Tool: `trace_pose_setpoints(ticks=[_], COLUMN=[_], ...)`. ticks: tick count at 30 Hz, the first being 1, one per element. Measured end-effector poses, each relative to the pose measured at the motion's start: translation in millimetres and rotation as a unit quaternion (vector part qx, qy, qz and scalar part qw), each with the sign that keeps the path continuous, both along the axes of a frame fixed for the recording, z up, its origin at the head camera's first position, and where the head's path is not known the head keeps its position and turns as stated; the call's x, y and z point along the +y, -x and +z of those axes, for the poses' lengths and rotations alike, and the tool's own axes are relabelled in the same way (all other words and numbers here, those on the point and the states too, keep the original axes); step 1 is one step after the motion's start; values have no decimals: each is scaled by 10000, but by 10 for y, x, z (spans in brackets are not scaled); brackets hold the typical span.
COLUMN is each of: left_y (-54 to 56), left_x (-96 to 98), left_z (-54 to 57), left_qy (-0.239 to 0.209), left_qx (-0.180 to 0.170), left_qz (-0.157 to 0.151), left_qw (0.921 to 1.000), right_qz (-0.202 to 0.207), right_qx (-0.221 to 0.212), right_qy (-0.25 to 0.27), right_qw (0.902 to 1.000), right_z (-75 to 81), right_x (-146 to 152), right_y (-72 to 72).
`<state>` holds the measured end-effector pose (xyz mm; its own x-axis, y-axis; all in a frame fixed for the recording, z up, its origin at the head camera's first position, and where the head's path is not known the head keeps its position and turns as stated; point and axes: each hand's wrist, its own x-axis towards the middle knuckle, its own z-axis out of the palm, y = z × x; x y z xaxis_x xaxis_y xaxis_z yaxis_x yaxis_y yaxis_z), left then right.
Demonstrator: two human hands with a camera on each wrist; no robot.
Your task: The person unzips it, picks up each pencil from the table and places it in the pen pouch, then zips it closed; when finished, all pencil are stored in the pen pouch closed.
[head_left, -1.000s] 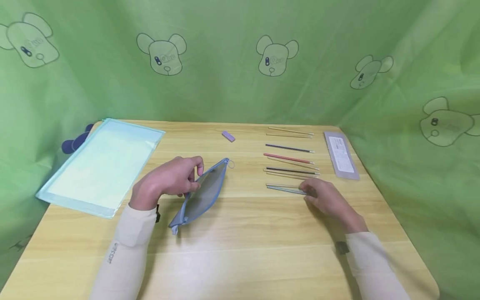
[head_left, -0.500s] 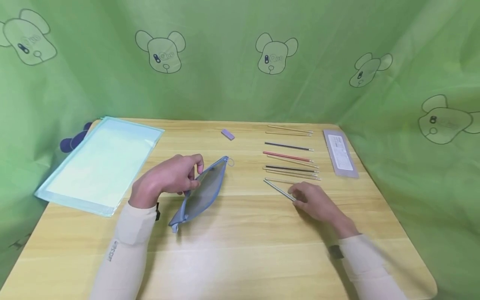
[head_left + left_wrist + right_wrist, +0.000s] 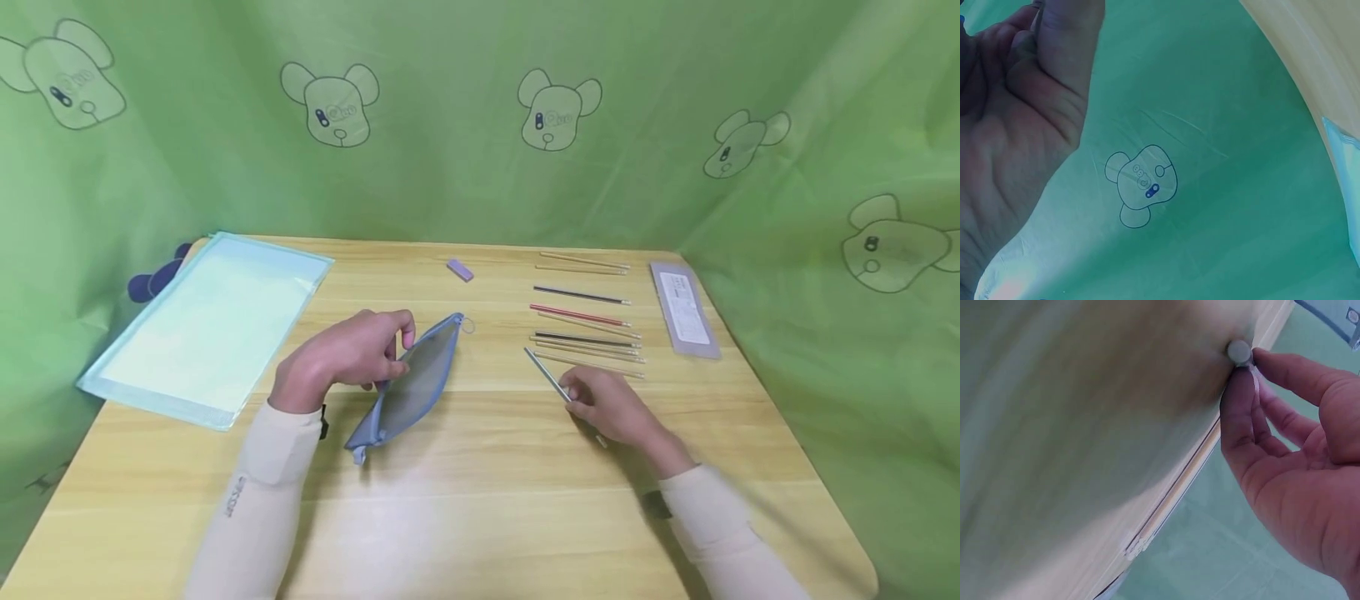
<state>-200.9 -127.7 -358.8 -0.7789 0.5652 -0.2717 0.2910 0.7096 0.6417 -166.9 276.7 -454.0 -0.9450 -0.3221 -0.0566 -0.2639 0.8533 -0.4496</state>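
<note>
My left hand [image 3: 352,350] grips the upper edge of a blue mesh zip pouch [image 3: 423,375], whose mouth gapes toward the right. In the right half of the table, my right hand [image 3: 611,404] pinches a pale blue-green pencil [image 3: 547,373] between thumb and fingertips. The pencil slants, its far end pointing up and left, its eraser end showing below the hand. In the right wrist view that round eraser end [image 3: 1239,352] faces the camera, between the fingertips. Behind the hand lie several pencils in rows, among them a red pencil [image 3: 577,315] and a dark pencil [image 3: 581,295]. The left wrist view hides the pouch.
A light blue zip folder [image 3: 210,325] lies at the left edge of the table. At the back middle is a purple eraser [image 3: 460,270]. A flat lilac case with a white label [image 3: 684,310] lies near the right edge. Green curtains enclose the table.
My right hand has drawn the blue-green pencil away from the plain pencil beside it, leftward and nearer to me, turning it to a slant. The left hand stays on the pouch.
</note>
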Motion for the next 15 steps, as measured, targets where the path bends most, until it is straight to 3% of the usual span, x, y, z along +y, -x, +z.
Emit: trace_pose_setpoints(ticks=[15], left_y=[53], left_x=[44], left_z=[-77], left_qy=[-151], left_qx=[-231], left_qz=[10], left_qw=[9996], right_qz=[-195], right_qx=[-371], right_qy=[-1], right_qw=[9991], right_z=[-6], right_x=[-95], right_y=[-27])
